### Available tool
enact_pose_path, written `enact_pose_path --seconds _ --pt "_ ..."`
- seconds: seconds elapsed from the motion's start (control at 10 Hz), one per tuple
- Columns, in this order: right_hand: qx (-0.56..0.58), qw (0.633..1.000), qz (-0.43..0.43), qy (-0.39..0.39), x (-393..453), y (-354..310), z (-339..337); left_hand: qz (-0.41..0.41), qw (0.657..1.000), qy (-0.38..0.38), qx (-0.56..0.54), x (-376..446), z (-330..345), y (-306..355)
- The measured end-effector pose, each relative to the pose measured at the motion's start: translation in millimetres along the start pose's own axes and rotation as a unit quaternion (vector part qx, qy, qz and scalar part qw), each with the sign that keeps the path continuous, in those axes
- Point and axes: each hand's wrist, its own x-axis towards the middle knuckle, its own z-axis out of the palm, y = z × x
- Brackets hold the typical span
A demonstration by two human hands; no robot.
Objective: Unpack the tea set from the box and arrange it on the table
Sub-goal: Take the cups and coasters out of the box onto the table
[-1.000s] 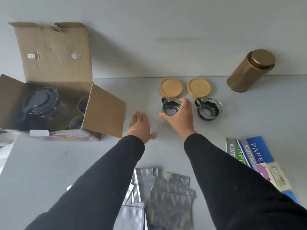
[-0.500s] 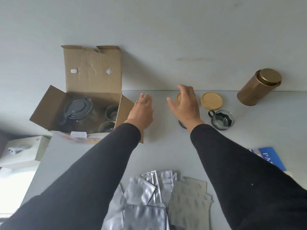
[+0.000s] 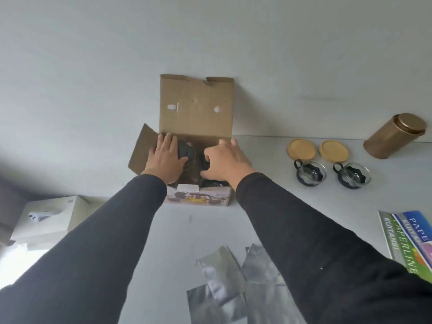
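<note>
The open cardboard box [image 3: 196, 108] stands at the back of the grey table [image 3: 198, 230], its lid flap up against the wall. Inside it is a dark teapot [image 3: 185, 152]; my left hand [image 3: 164, 160] lies over the pot's left side, fingers stretched out. My right hand [image 3: 225, 163] reaches into the right half of the box with fingers bent down over dark glass cups [image 3: 211, 183]; what it grips is hidden. To the right, two glass cups [image 3: 309, 176] [image 3: 354, 176] with black handles stand in front of two wooden coasters [image 3: 301, 148] [image 3: 333, 150].
A golden tin [image 3: 392, 136] lies tilted at the back right. Silver foil pouches [image 3: 233, 277] are spread near the front edge, between my arms. Coloured paper packs [image 3: 409, 237] lie at the right. A white box [image 3: 46, 218] sits beside the table, left.
My right hand has let go of the cup beside the coasters. Both hands have moved left and into the box, and my view has swung left with them.
</note>
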Motion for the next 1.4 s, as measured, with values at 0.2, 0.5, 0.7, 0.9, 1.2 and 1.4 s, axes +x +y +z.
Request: enact_pose_path --seconds 0.2,0.5,0.7,0.9,1.2,1.4 --pt "-0.111 0.980 0.119 -0.116 11.7 -30.0 22.4 0.006 1.000 0.007 -0.011 -9.3 22.9 -13.1" --pt "-0.132 0.960 0.188 -0.157 17.4 -37.2 36.5 -0.005 1.000 0.021 -0.013 -9.1 29.3 -12.9" --pt "-0.041 0.975 0.163 -0.146 11.7 -30.0 18.3 -0.004 1.000 0.016 -0.017 -7.8 29.5 -12.3" --pt "0.073 0.989 0.117 -0.052 -4.3 -13.8 -26.7 -0.008 0.999 0.001 -0.039 -9.3 18.8 -9.3" --pt "0.250 0.943 0.153 0.157 -80.4 64.2 -24.8 0.044 0.991 0.062 -0.109 -16.4 -3.3 84.1" --pt "0.260 0.905 0.241 0.233 -150.8 155.0 17.5 0.103 0.985 0.048 -0.128 -32.1 31.9 192.2"
